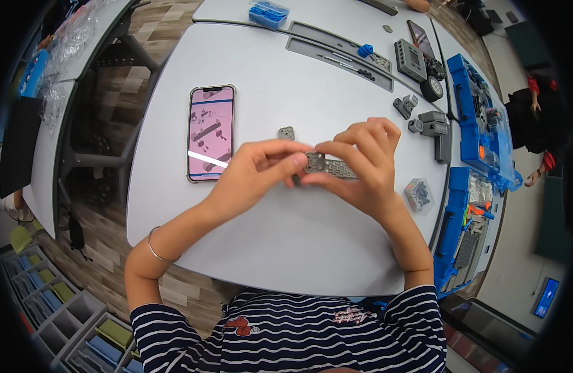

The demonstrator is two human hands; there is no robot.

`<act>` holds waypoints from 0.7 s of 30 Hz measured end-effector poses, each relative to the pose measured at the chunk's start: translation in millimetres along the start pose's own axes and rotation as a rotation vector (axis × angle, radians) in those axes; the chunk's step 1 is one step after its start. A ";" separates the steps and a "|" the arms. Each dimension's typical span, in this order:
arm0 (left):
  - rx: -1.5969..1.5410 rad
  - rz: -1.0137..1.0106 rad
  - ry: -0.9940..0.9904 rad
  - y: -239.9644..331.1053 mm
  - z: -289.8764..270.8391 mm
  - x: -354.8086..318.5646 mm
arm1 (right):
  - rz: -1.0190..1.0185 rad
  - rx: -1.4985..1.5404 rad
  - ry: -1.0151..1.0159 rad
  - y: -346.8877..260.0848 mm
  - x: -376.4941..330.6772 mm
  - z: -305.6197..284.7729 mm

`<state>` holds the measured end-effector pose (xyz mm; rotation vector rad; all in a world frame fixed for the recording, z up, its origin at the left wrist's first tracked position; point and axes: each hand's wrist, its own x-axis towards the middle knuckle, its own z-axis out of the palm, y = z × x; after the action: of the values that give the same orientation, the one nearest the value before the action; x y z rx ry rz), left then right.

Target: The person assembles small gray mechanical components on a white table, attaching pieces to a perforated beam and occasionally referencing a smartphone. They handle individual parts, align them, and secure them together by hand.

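Between both hands, above the white table, is a grey plastic building beam (340, 168) with a square grey connector piece (315, 163) at its left end. My left hand (261, 169) pinches the connector end between thumb and fingers. My right hand (364, 161) grips the same assembly from the right, thumb below and fingers above, hiding part of the beam. Just beyond my left fingertips lies a loose small grey connector (286, 133). A phone (210, 133) rests to the left of my left hand, its pink screen showing a picture of beam and connector parts.
On the right stand blue bins (453, 230) of parts and a clear box of small grey pieces (418, 195). Grey modules (433, 127), a controller block (410, 60) and a wheel (432, 89) sit at the far right. A grey tray (336, 62) and box of blue pieces (268, 13) lie farther back.
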<state>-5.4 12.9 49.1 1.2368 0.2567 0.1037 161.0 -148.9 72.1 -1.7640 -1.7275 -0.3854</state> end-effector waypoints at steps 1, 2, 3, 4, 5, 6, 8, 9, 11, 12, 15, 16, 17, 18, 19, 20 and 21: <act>-0.025 -0.024 -0.011 -2.7 2.9 -1.3 | -0.004 -0.002 -0.013 -4.1 -1.7 3.1; -0.023 -0.086 -0.015 -5.8 5.1 -2.3 | -0.018 -0.005 -0.008 -6.5 -3.0 4.5; -0.054 -0.075 -0.020 -9.2 7.0 -3.0 | -0.033 -0.015 -0.019 -5.9 -3.7 2.9; -0.077 -0.044 -0.019 -12.3 7.9 -3.2 | -0.003 -0.011 -0.065 -0.5 -2.7 -1.7; -0.076 -0.044 -0.010 -14.7 8.3 -3.5 | 0.011 -0.006 -0.086 9.2 0.1 -9.0; -0.065 -0.058 0.007 -16.4 8.4 -3.6 | 0.028 -0.006 -0.122 20.9 4.0 -15.2; -0.060 -0.047 0.033 -19.1 8.9 -3.8 | 0.146 -0.059 -0.011 62.3 23.4 -17.9; -0.051 -0.048 0.056 -20.3 9.5 -4.0 | 0.219 -0.023 0.018 83.7 34.5 -12.0; -0.077 -0.058 0.037 -23.8 12.3 -4.6 | 0.346 0.014 0.002 121.5 55.3 9.1; -0.092 -0.057 0.035 -26.0 13.8 -5.5 | 0.415 0.013 -0.038 134.5 62.4 24.7; -0.016 -0.030 0.049 -33.5 18.3 -8.8 | 0.412 -0.010 -0.184 156.6 80.2 71.8; -0.006 -0.009 0.039 -35.8 18.5 -9.8 | 0.382 -0.062 -0.199 159.2 83.0 82.5; 0.003 0.013 0.023 -37.9 18.6 -10.2 | 0.367 -0.126 -0.220 161.3 85.7 89.9; 0.012 0.038 0.002 -39.7 17.9 -10.1 | 0.377 -0.204 -0.248 162.7 87.7 95.2; 0.054 0.046 0.007 -41.1 17.7 -10.8 | 0.411 -0.193 -0.255 163.8 88.7 97.5; 0.052 0.048 0.011 -42.1 16.8 -10.9 | 0.405 -0.202 -0.267 164.7 88.8 98.3; 0.050 0.051 0.013 -42.9 16.1 -10.9 | 0.411 -0.218 -0.278 165.6 88.5 98.1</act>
<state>-14.5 -18.3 15.1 1.2928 0.2401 0.1497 308.9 -9.1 13.5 -2.3637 -1.4862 -0.1572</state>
